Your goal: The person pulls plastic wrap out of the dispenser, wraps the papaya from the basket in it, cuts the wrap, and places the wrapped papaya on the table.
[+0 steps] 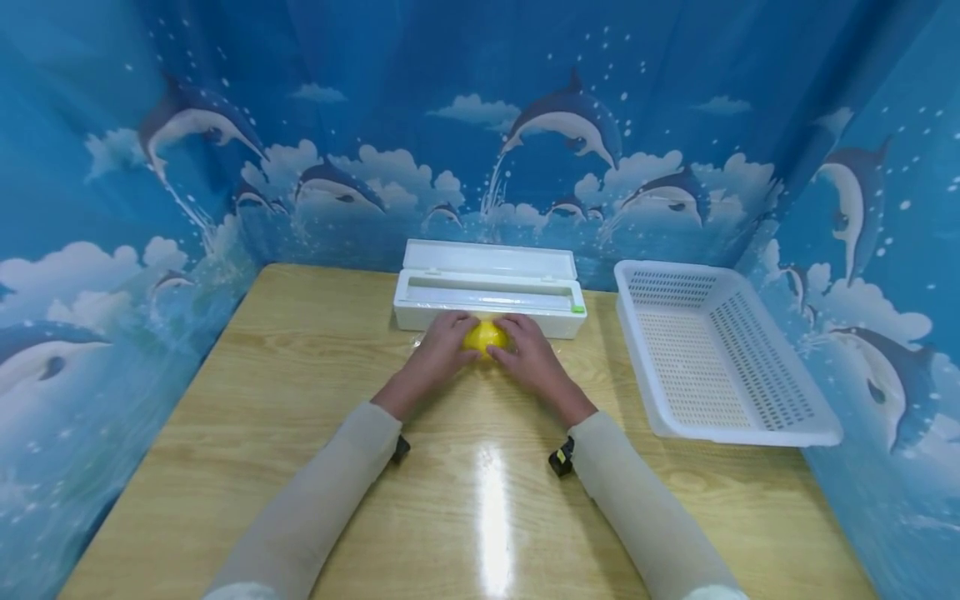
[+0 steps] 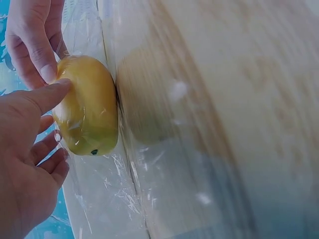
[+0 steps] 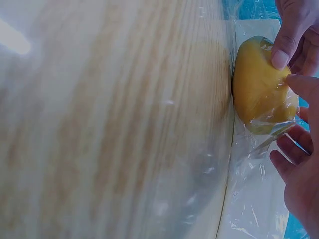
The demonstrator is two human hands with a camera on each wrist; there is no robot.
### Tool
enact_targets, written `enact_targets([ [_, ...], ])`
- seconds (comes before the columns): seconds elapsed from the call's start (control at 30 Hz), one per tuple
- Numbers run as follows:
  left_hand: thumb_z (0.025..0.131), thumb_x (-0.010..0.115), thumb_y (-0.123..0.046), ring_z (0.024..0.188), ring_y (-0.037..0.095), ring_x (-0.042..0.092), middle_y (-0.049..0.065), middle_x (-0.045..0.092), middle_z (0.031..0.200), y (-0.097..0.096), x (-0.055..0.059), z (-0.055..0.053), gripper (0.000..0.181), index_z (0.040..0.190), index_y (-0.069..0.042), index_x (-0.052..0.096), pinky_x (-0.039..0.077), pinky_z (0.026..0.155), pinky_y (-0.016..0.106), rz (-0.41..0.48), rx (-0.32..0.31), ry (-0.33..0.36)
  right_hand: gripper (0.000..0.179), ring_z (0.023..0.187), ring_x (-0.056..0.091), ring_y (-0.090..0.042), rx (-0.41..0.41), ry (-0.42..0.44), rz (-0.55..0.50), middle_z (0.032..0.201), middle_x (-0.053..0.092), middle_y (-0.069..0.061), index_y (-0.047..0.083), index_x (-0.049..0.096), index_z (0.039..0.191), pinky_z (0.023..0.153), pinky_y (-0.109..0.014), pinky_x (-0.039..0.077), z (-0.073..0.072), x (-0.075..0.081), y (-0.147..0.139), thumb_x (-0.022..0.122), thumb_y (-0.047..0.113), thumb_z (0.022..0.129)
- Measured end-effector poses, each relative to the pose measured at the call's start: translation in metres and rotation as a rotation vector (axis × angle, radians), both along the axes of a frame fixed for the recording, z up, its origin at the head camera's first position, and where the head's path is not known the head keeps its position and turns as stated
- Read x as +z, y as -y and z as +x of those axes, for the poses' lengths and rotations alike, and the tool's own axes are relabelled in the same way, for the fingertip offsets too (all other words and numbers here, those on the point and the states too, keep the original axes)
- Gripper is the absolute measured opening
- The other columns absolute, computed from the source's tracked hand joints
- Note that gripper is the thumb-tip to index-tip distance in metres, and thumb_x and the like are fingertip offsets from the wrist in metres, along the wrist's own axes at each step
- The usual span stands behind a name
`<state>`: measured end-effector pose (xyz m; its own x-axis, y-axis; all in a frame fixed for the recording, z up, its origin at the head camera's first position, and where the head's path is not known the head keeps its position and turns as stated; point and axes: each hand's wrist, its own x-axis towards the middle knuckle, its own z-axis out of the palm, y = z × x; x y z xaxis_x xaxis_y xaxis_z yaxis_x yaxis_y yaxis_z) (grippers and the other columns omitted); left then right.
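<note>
A yellow mango (image 1: pixel 486 335), greenish at one end, sits on the wooden table against the front of a white cling-film dispenser box (image 1: pixel 420 315). Clear cling film (image 2: pixel 107 184) lies over the mango and clings to it with wrinkles in both wrist views. My left hand (image 1: pixel 442 346) holds the mango from its left side, thumb on the near face and fingers behind. From the right, my right hand (image 1: pixel 531 350) grips it the same way, the thumbs close together. Parts of the fingers are hidden behind the mango.
The dispenser's lid (image 1: pixel 491 258) stands raised at the back, and a green slider (image 1: pixel 577 309) sits at its right end. A white perforated basket (image 1: pixel 654 375) stands to the right on the table (image 1: pixel 300 450). Dolphin-printed curtains (image 1: pixel 420 108) enclose the table's back and sides.
</note>
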<state>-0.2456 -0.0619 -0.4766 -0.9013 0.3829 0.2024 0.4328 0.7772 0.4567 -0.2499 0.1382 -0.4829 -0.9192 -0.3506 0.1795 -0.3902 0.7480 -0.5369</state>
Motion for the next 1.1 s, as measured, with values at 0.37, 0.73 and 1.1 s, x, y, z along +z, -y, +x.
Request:
enact_targets([
  [0.37, 0.09, 0.078, -0.029, 0.139, 0.029, 0.042, 0.01, 0.049, 0.148, -0.005, 0.003, 0.0, 0.057, 0.14, -0.014, 0.055, 0.04, 0.116, 0.044, -0.071, 0.049, 0.023, 0.053, 0.138, 0.044, -0.031, 0.019, -0.014, 0.013, 0.148, 0.049, -0.011, 0.009, 0.053, 0.143, 0.116, -0.047, 0.04, 0.002, 0.002, 0.0, 0.069, 0.03, 0.097],
  [0.73, 0.093, 0.073, -0.036, 0.136, 0.031, 0.044, 0.011, 0.051, 0.144, -0.009, 0.007, -0.005, 0.058, 0.143, -0.012, 0.054, 0.042, 0.113, 0.044, -0.016, -0.014, -0.002, 0.055, 0.141, 0.041, -0.031, -0.029, 0.024, -0.085, 0.149, 0.045, -0.011, 0.014, 0.049, 0.147, 0.115, -0.053, 0.039, 0.004, 0.008, -0.014, 0.064, 0.037, 0.099],
  [1.1, 0.095, 0.072, -0.032, 0.132, 0.029, 0.048, 0.011, 0.054, 0.14, -0.026, 0.018, -0.017, 0.053, 0.14, -0.01, 0.056, 0.042, 0.113, 0.041, 0.06, -0.082, -0.056, 0.051, 0.138, 0.041, -0.036, -0.219, -0.14, -0.233, 0.144, 0.048, -0.017, 0.007, 0.054, 0.141, 0.116, -0.054, 0.034, -0.008, 0.01, -0.06, 0.069, 0.027, 0.097],
])
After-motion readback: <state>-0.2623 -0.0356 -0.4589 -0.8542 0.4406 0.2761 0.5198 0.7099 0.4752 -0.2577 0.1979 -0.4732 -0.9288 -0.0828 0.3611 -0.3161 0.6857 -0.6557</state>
